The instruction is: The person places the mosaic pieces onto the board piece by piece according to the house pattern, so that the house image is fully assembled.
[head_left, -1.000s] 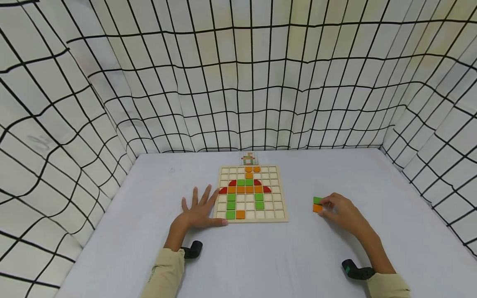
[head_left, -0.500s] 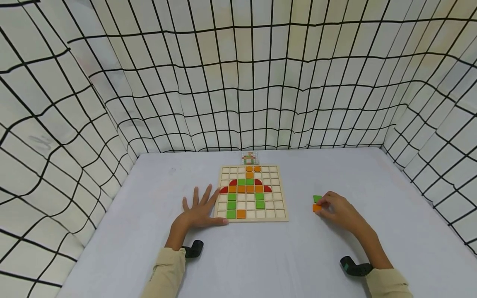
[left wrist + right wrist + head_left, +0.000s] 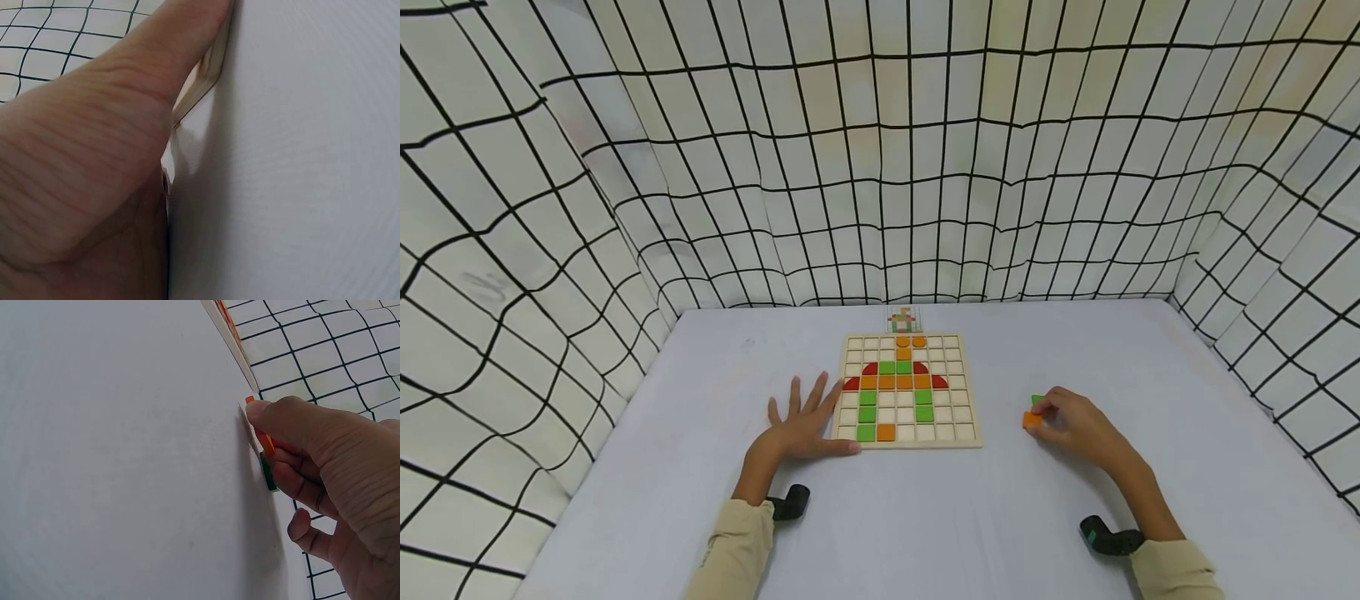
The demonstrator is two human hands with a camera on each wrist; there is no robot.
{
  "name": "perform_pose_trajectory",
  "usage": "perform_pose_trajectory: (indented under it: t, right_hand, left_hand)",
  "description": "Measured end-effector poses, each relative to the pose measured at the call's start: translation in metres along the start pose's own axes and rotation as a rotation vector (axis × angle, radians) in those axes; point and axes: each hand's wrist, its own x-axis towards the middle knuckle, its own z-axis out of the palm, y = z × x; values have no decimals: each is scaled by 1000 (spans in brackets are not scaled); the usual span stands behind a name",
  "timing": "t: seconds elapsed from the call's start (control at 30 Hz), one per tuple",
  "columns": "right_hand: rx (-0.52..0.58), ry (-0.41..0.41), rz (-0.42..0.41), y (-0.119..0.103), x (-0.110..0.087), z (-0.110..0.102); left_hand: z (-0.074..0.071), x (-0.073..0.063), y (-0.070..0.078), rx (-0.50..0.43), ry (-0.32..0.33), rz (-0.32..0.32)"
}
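Observation:
My right hand point(image 3: 1078, 423) pinches an orange square tile point(image 3: 1032, 421) between thumb and fingers, to the right of the board. In the right wrist view the orange tile point(image 3: 267, 442) shows tilted on edge, close over the white surface. Just beyond it a green tile point(image 3: 1037, 400) lies partly hidden by the fingers. My left hand point(image 3: 801, 429) is spread flat, its thumb and index finger at the near left corner of the wooden grid board point(image 3: 973, 443). Green, orange and red pieces on the board form a figure, with an orange tile point(image 3: 886, 432) in the nearest row.
A small printed card point(image 3: 903, 319) with a coloured pattern lies behind the board. White cloth point(image 3: 1000, 517) covers the table. A black-lined white net wall point(image 3: 925, 150) encloses the back and both sides.
My right hand has drawn the orange tile slightly left and away from the green tile, which stays behind on the table. My left hand keeps its place at the board.

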Motion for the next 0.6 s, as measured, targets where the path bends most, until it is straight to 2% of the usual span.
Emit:
perform_pose_trajectory:
  t: [0.37, 0.6]
  right_hand:
    - [13, -20, -7, -8, 10, 6]
    - [59, -21, -61, -18, 18, 9]
  left_hand:
    - [0, 2, -2, -1, 7, 3]
    - [0, 1, -1, -2, 7, 0]
